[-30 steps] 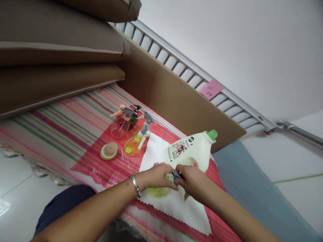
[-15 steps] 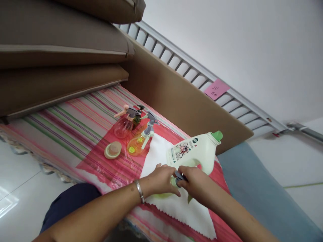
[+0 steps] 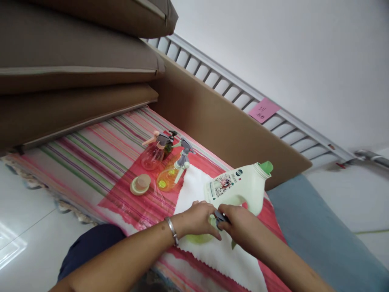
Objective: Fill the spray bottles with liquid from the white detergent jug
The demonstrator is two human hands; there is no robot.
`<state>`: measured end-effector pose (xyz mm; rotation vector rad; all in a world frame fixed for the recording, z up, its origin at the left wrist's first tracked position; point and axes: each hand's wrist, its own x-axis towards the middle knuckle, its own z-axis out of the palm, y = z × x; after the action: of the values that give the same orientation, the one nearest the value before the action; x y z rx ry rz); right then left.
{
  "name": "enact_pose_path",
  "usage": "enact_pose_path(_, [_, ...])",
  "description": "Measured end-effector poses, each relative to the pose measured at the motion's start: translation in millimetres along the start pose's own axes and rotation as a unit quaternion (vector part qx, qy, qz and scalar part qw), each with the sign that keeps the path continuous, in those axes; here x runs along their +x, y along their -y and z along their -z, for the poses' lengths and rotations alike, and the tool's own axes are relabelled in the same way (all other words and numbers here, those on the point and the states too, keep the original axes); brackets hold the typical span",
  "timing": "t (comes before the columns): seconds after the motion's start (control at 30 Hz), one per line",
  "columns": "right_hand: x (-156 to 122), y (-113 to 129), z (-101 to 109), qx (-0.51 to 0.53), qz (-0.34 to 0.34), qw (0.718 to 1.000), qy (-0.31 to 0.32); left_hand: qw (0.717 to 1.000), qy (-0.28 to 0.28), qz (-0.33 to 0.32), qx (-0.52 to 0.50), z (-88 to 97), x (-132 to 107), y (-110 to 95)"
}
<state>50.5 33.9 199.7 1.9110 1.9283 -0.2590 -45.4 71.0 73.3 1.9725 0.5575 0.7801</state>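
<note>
My left hand [image 3: 199, 219] is wrapped round the neck of a spray bottle [image 3: 199, 238] with yellow-green liquid in its base. On its grey spray head [image 3: 221, 219] my right hand [image 3: 238, 225] is closed, fingers around the top. Most of the bottle's body is hidden behind my left hand and wrist. Under it lies a white cloth [image 3: 225, 263] with a zigzag edge. Just beyond my hands a pale green detergent jug [image 3: 240, 188] stands uncapped, its green spout showing.
Two more spray bottles, one clear [image 3: 152, 158] and one with yellow liquid [image 3: 167, 178], stand on red plastic film [image 3: 121, 190]. Near them lies a round cap [image 3: 140, 184]. Stacked cushions [image 3: 75, 52] rise at left; a brown board [image 3: 212, 117] borders the back.
The whole view has shifted slightly, so everything sits a little lower and further right. Both hands keep their hold on the spray bottle, with little visible movement.
</note>
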Motion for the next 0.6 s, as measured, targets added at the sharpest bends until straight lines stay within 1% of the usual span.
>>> enact_pose_path(0.07, [-1.2, -0.1, 0.0, 0.003, 0.004, 1.000, 0.005, 1.000, 0.022, -0.002, -0.020, 3.6, 2.4, 3.1])
enact_pose_path(0.17, [-3.1, -0.2, 0.1, 0.002, 0.007, 1.000, 0.006, 0.996, 0.076, -0.011, -0.049, 9.7, 4.3, 4.6])
enact_pose_path(0.23, [-3.2, -0.1, 0.1, -0.003, 0.007, 1.000, 0.001, 0.995, 0.087, -0.019, -0.041, 10.3, 3.3, 2.7])
enact_pose_path(0.27, [-2.9, 0.1, 0.1, -0.006, 0.006, 1.000, -0.003, 0.997, 0.074, -0.018, -0.028, 9.2, 2.2, 1.1])
enact_pose_path(0.37, [-1.4, 0.5, 0.0, -0.009, 0.010, 1.000, -0.008, 1.000, -0.007, 0.000, 0.019, 1.7, -1.5, -3.5])
enact_pose_path(0.43, [-0.6, 0.2, -0.1, -0.007, 0.013, 1.000, -0.006, 0.999, -0.041, 0.003, 0.032, -3.0, -2.8, -4.5])
enact_pose_path(0.5, [-0.5, -0.9, 0.0, -0.005, 0.014, 1.000, -0.005, 0.999, -0.039, -0.007, 0.025, -4.7, -2.2, -4.0])
enact_pose_path(0.6, [-1.4, -3.1, 0.1, -0.003, 0.016, 1.000, -0.004, 1.000, -0.012, -0.020, 0.001, -1.4, 0.6, -2.7])
